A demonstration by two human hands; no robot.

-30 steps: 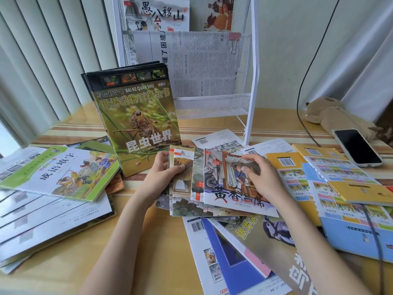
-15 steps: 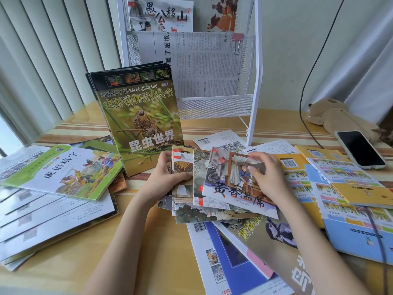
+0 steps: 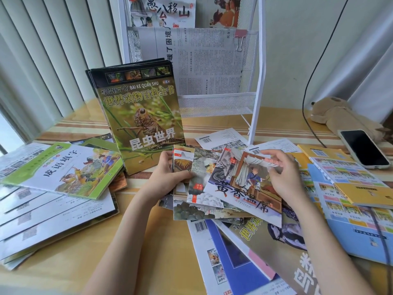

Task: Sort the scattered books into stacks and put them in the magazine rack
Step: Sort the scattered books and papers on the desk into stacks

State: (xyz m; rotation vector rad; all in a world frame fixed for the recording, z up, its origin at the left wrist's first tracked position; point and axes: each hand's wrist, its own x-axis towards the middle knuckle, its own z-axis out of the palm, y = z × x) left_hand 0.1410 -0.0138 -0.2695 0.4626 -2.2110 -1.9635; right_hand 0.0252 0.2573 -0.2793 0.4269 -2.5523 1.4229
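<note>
Gripping fanned picture books (image 3: 244, 188) with left hand (image 3: 170, 173), right hand (image 3: 280, 173) | striped wooden table (image 3: 136, 241) | blinds (image 3: 42, 60) behind

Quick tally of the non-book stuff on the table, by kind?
Phones: 1, phone
Plush toys: 1, plush toy
Magazine racks: 1, magazine rack
Binder clips: 1, binder clip, on the rack
Total: 4

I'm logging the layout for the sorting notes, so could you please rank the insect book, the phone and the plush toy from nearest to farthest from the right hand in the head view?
From the right hand:
1. Phone, lying flat to its right.
2. Insect book, propped upright to its left, beyond the left hand.
3. Plush toy, at the far right, behind the phone.
The phone is clearly nearest; the insect book and the plush toy are close to call.
</note>
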